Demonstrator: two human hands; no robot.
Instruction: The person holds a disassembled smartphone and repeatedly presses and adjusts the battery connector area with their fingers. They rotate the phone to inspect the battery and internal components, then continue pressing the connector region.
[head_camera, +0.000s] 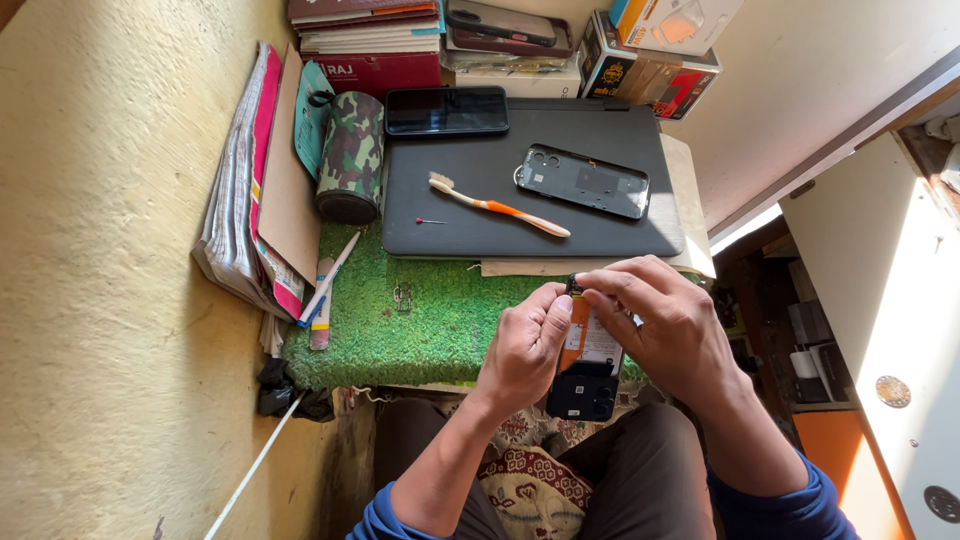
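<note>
With both hands, left hand (525, 345) and right hand (668, 318), we hold the opened phone (588, 365) at six o'clock, fingers pinching its top edge, its removed back cover (583, 181) lying at twelve o'clock beside the toothbrush (497, 205).

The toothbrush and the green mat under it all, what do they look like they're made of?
The toothbrush looks like smooth moulded plastic, white with orange grip sections and pale bristles. The green mat looks like synthetic turf: a dense, tufted, fibrous pile, probably plastic.
</note>
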